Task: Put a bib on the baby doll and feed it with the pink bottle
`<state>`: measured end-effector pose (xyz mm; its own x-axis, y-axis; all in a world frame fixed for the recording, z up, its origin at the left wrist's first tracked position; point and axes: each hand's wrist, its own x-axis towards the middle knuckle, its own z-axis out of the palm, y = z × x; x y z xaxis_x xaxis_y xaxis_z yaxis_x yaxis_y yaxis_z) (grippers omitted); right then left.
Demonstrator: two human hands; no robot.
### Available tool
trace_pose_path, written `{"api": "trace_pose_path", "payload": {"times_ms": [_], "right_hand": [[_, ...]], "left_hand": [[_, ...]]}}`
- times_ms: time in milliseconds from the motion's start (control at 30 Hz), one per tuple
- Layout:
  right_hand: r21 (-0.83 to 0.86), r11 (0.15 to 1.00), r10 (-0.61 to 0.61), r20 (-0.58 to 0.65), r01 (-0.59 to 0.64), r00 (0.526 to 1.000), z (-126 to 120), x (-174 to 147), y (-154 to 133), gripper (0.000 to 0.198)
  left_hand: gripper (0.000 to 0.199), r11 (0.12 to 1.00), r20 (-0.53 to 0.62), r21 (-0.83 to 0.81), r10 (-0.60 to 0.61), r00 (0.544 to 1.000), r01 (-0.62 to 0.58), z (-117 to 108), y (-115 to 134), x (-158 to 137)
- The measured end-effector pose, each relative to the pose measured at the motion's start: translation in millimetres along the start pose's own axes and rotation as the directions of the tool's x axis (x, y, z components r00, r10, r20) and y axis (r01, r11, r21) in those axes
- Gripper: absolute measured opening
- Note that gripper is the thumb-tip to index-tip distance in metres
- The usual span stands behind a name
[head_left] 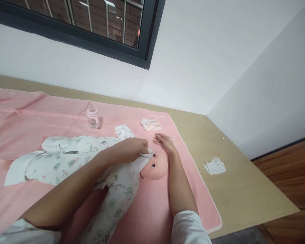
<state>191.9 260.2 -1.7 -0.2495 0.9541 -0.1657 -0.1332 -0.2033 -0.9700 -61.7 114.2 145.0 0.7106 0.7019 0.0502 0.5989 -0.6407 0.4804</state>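
A baby doll (159, 167) lies on its back on a pink blanket (53, 118), its head toward the right. It wears a white outfit printed with small green and pink figures (73, 159), with sleeves spread to both sides. My left hand (130, 149) reaches over the doll's chest and pinches a plain white cloth (144, 161) at its mouth and chin. Whether this cloth is part of the outfit's collar I cannot tell. My right hand (164, 142) rests beside the top of the doll's head, fingers stretched out toward the wall and holding nothing.
A baby bottle with handle (93, 117) stands on the blanket behind the doll. A small plastic pack (151, 124) lies beyond my right hand. On the bare tabletop (234, 189) at right sits a crumpled white tissue (215, 166). A wall and a dark-framed window (142, 51) border the back.
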Motion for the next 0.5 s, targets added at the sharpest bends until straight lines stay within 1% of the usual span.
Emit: {"api": "trace_pose_path", "payload": {"times_ms": [133, 267, 400, 500], "right_hand": [[-0.001, 1.0, -0.005, 0.006, 0.005, 1.0, 0, 0, 0, 0.016], [0.003, 1.0, -0.005, 0.002, 0.005, 1.0, 0, 0, 0, 0.016], [0.001, 1.0, 0.002, -0.004, -0.002, 1.0, 0, 0, -1, 0.015], [-0.002, 1.0, -0.002, 0.0, 0.002, 1.0, 0, -1, -1, 0.016]], "left_hand": [[0.02, 1.0, -0.016, 0.011, -0.009, 1.0, 0.009, 1, -4, 2], [0.018, 1.0, -0.05, -0.007, -0.01, 0.999, 0.01, 3, -9, 3], [0.016, 0.999, -0.061, -0.028, -0.018, 0.998, 0.016, 6, -13, 3], [0.016, 1.0, -0.075, -0.009, -0.02, 0.997, 0.02, 7, -15, 4]]}}
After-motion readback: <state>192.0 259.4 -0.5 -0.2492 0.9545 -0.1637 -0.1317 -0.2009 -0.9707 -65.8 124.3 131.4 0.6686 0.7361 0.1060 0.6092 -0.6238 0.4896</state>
